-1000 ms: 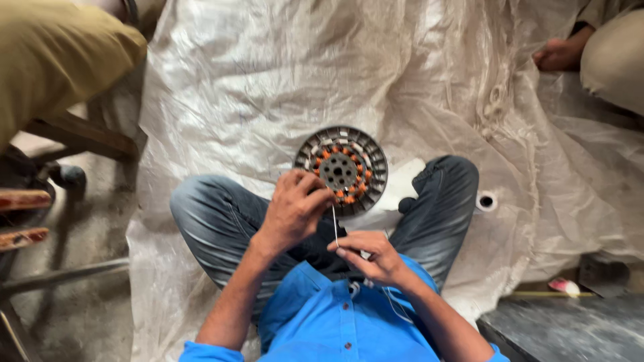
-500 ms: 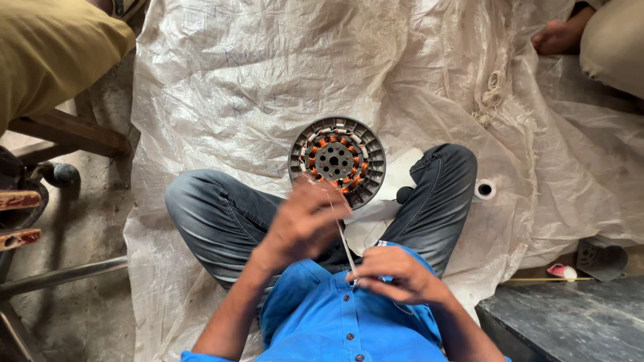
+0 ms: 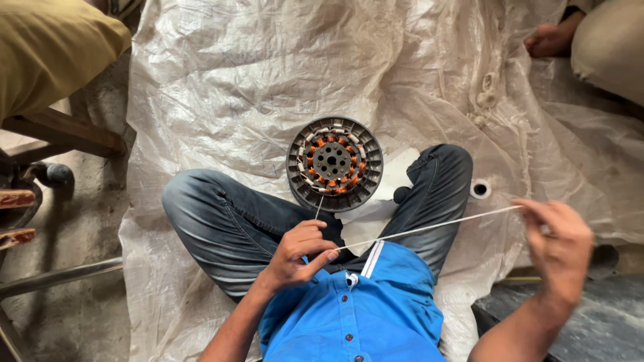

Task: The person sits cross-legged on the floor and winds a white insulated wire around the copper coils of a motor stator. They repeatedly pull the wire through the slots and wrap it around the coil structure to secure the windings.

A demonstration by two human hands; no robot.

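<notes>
Down at the centre of the frame, a round motor core (image 3: pixel 335 163) with orange and white windings lies on a crumpled white plastic sheet (image 3: pixel 228 80), between the person's crossed legs in jeans. The left hand (image 3: pixel 300 253), lower centre, pinches a white cord (image 3: pixel 429 228) between thumb and fingertips just below the core. That cord runs taut to the right hand (image 3: pixel 555 247) at the right edge, blurred, fingers closed on its end. A small white spool (image 3: pixel 479 190) sits near the right knee.
</notes>
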